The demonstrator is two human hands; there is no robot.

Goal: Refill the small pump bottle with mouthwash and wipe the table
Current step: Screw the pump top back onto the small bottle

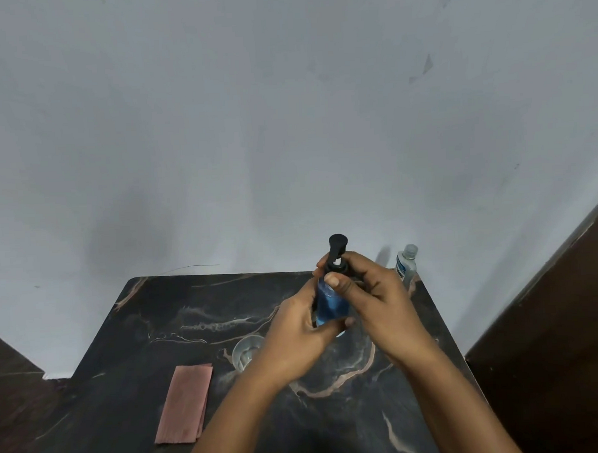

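Two hands (pixel 295 339) (pixel 383 301) grip slim blue pump bottle (pixel 332 305).

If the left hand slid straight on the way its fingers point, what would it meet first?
The left hand already grips the pump bottle, fingers pointing up and right. Carried on, it would likely press into the right hand, which holds the pump collar. Depth beyond that is unclear.
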